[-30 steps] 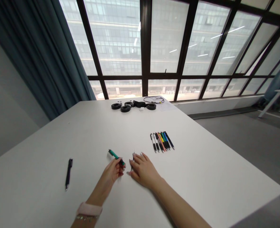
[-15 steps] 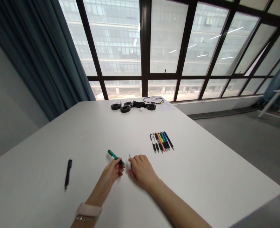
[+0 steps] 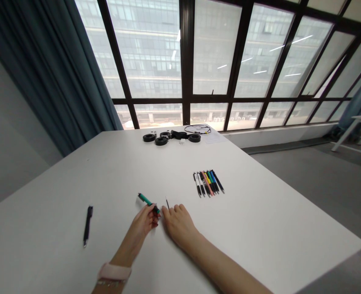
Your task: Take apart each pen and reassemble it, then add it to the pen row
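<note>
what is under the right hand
A thin dark rod sticks out past the right hand, over the white table. The hand covers the rest, so the rod's near end and any grip cannot be seen.

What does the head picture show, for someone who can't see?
The left hand holds a green pen over a white table; a thin dark rod pokes out by the right hand. A black pen lies left, a row of pens farther off.

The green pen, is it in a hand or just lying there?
In a hand: the left hand pinches the green pen near one end, and the other end sticks out.
</note>
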Tool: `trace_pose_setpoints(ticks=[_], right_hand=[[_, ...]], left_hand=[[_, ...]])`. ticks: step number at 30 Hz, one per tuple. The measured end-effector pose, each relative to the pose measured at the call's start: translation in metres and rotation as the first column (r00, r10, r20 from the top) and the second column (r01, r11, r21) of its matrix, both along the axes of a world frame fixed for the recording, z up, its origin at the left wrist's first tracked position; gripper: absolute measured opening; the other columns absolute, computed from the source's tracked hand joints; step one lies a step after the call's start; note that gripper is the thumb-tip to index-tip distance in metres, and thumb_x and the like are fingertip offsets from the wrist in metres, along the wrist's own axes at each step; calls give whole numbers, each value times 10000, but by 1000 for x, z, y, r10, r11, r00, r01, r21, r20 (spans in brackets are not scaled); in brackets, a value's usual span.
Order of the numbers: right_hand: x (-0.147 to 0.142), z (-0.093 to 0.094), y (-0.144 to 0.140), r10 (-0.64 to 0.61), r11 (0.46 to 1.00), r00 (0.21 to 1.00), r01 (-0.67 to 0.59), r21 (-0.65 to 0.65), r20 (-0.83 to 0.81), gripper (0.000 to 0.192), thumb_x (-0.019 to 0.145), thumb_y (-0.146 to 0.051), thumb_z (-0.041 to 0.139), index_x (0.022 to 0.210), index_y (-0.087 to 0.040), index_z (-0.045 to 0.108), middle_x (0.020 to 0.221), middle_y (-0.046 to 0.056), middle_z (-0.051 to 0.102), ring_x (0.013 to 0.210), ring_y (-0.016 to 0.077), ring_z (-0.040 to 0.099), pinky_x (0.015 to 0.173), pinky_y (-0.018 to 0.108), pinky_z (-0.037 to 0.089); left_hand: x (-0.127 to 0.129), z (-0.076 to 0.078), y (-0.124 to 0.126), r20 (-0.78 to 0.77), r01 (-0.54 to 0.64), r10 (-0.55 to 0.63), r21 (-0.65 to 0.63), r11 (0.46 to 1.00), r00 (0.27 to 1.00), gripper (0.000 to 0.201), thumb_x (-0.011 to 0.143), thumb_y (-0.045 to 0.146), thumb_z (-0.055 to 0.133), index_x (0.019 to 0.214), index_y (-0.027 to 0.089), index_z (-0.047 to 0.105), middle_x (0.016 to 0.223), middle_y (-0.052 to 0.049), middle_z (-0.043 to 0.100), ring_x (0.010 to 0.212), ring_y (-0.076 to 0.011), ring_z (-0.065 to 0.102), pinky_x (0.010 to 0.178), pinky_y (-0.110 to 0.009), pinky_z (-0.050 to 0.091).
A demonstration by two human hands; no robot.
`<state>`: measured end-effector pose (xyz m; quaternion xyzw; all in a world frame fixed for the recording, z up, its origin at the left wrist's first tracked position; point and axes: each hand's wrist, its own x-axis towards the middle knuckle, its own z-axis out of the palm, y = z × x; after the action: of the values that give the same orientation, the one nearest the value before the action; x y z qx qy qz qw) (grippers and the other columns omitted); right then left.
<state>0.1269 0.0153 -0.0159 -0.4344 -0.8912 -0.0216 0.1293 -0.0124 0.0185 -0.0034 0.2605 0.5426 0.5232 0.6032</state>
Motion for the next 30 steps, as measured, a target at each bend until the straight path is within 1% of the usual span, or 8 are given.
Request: trace_pose_setpoints(ticks=[2,7,11,15,19,23,27,30], right_hand=[[-1,-1,1,13,1000,1000,-13,2,1,267,907,-112,430,1165,-93,492,857,125,662,787,239,598,689,367,417],[-1,-3,2,25,1000,1000,-25,10,15,260,921,-126,422,1168,-92,494,848,126,668,773,234,612,680,364,422],[1,-1,2,40,999,999,-41,22,18,243,921,-124,427,1152,-101,502,842,106,668,768,231,610,680,359,423],[7,2,2,67,997,997,-66,42,-32,262,939,-140,401,1188,-122,484,847,83,663,781,215,599,689,351,419],[15,5,3,77,997,991,-74,29,-113,357,938,-126,392,1294,-135,413,899,72,668,810,204,593,705,336,416],[22,1,4,-7,999,966,-3,-39,-259,336,956,-149,383,1287,-171,436,965,64,679,854,191,606,748,309,412],[26,-2,3,-96,989,907,42,-139,-410,322,933,-163,446,1252,-193,482,997,57,682,889,191,610,781,295,423],[27,-3,2,-147,973,842,30,-227,-519,317,925,-182,470,1241,-185,505,949,50,689,895,181,611,805,281,435]], left_hand=[[-1,-1,0,2,-4,4,-9,1000,1000,186,687,286,680,693,170,535,527,14,600,413,-99,518,439,-206,388],[-1,-2,0,5,-18,18,-23,1000,1000,182,681,283,679,694,172,535,521,15,602,410,-99,514,441,-207,384],[-1,-2,0,17,-23,23,-29,999,1000,184,675,283,675,706,166,537,533,4,614,421,-96,517,452,-204,384],[-2,-5,0,21,-46,47,-21,999,999,208,650,293,690,725,163,545,535,5,614,433,-102,527,458,-208,383],[-3,-7,3,34,-93,93,6,996,995,215,642,295,692,727,163,545,538,6,616,422,-95,511,447,-202,372],[-3,-2,6,20,-141,142,-41,989,990,160,681,259,650,670,165,521,506,6,599,385,-79,471,412,-188,340],[-3,2,8,12,-164,165,-47,985,986,137,711,229,623,654,166,515,497,10,593,371,-70,457,395,-177,326],[-4,3,8,12,-232,232,-19,972,973,121,725,217,613,671,170,516,513,10,611,381,-72,467,390,-171,324]])
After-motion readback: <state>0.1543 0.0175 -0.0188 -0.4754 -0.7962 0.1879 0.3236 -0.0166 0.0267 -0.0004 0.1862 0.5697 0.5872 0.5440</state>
